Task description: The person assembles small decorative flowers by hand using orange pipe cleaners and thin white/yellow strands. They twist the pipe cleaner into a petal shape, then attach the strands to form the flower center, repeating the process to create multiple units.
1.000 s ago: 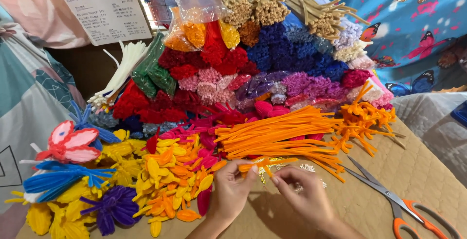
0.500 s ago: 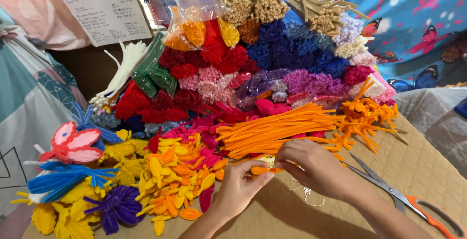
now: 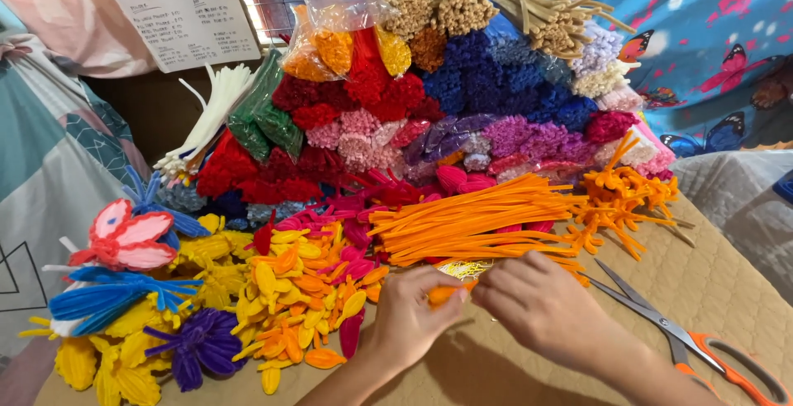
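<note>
My left hand and my right hand meet over the brown table, both pinching one short orange pipe cleaner piece between their fingertips. Just behind the hands lies a loose bundle of straight orange pipe cleaners. To the left of my left hand sits a heap of bent orange and yellow petal shapes. Part of the orange piece is hidden inside my fingers.
Scissors with orange handles lie to the right of my right hand. A tall stack of pipe cleaner bundles in many colours fills the back. Finished flowers, pink, blue and purple, lie at the left. Bent orange stems sit at the right.
Both hands have shifted forward and to the right along the table, staying together on the orange piece. The view has tilted slightly.
</note>
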